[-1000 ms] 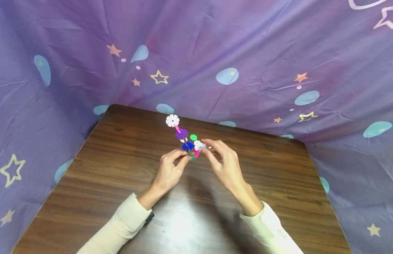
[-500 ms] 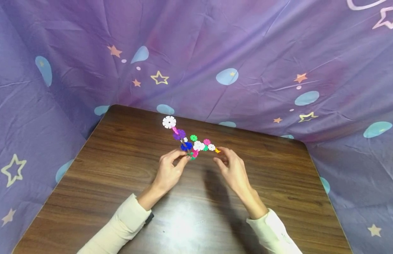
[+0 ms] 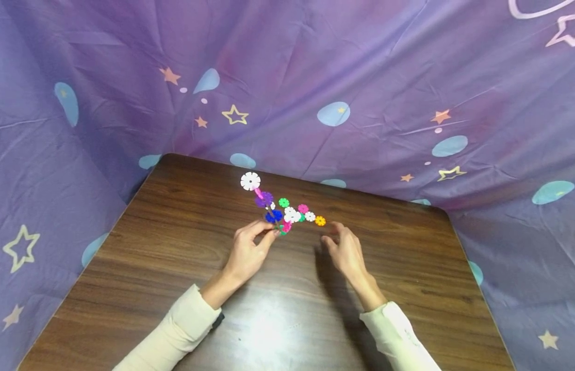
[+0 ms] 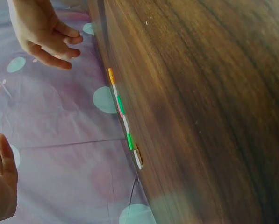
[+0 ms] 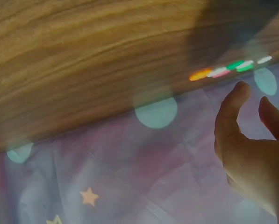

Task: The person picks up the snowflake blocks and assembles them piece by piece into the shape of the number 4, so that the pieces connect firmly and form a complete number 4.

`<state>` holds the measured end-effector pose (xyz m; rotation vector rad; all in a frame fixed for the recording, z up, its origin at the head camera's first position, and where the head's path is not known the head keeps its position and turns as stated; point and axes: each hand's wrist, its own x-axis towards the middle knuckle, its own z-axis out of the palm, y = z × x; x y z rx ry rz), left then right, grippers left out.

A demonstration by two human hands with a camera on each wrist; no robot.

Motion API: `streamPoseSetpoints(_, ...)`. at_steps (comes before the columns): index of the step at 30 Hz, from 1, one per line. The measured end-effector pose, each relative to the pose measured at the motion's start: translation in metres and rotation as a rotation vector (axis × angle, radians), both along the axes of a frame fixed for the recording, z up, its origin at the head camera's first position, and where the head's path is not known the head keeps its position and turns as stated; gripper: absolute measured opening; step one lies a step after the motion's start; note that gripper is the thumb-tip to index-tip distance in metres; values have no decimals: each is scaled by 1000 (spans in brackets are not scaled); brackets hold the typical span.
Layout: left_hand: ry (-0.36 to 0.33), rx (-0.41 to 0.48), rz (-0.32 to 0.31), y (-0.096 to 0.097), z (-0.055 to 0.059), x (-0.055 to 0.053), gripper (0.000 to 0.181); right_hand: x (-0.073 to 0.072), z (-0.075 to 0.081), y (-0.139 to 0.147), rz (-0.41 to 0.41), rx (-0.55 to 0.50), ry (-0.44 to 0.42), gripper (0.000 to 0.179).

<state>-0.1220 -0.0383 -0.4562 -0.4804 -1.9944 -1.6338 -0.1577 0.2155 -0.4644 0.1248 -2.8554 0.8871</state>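
Note:
My left hand point(image 3: 250, 250) pinches the lower part of a branching string of notched plastic building discs, near a green disc point(image 3: 283, 233). From there one arm runs up past a blue disc point(image 3: 274, 216) and a purple disc point(image 3: 264, 199) to a white disc point(image 3: 250, 181). The other arm goes right through white, green and pink discs to an orange disc point(image 3: 320, 221). My right hand point(image 3: 347, 250) hovers just beyond that orange end, thumb and fingers apart, holding nothing. In the right wrist view the discs show as thin coloured slivers, the orange disc point(image 5: 200, 74) among them.
A dark wood-grain table point(image 3: 166, 268) lies under both hands, with a bright glare patch at its near middle. Purple star-printed curtain point(image 3: 287, 67) rises right behind the table's far edge and along both sides.
My right hand has moved right, from among the discs to the orange end, and has come away from it. The right-hand arm is uncovered; my left hand keeps its pinch.

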Motion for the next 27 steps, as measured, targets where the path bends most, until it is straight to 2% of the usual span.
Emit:
streamPoseSetpoints(11, 1, -10, -9, -1, -1, 0, 8, -16, -16, 2, -35, 20, -40, 45)
streamPoseSetpoints(18, -9, -18, -22, -1, -1, 1, 9, -25, -25, 0, -50, 24, -36, 41)
streamPoseSetpoints(27, 18, -35, -23, -2, -4, 2, 8, -38, -34, -2, -58, 69, -44, 43)
